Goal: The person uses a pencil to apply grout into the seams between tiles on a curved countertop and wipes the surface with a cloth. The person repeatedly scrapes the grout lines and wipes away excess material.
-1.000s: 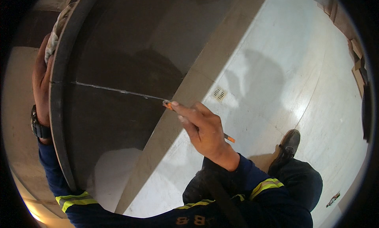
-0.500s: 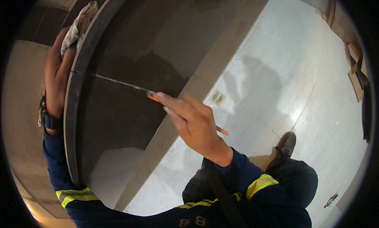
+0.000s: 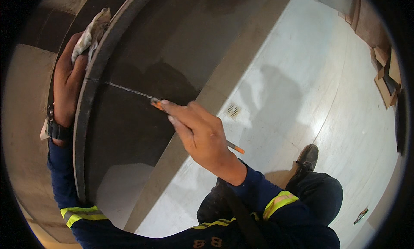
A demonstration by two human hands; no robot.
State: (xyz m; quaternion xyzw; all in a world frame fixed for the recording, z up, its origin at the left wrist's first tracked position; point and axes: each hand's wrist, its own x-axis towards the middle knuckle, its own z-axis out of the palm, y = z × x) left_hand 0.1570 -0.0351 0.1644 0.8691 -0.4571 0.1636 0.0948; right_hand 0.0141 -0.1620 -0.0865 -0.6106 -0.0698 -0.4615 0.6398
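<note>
My left hand (image 3: 67,83) is closed around a crumpled pale cloth (image 3: 91,33) at the outer side of a curved dark rim (image 3: 82,128). My right hand (image 3: 202,141) pinches a slim orange and dark tool (image 3: 235,147). The tool's tip meets a thin pale line (image 3: 129,89) running across the dark, glossy panel (image 3: 125,132) from the rim. I cannot make out exactly what kind of tip it is.
Below lies a pale floor (image 3: 345,132) with a small square drain grate (image 3: 233,110), my shod foot (image 3: 308,158) and a small dark item (image 3: 360,216) at lower right. Brown board offcuts (image 3: 384,81) lean along the right edge. A grey-brown band (image 3: 241,50) borders the panel.
My right hand and the tool have moved leftward along the pale line toward the rim. The rim and my left hand with the cloth now appear farther right in the view.
</note>
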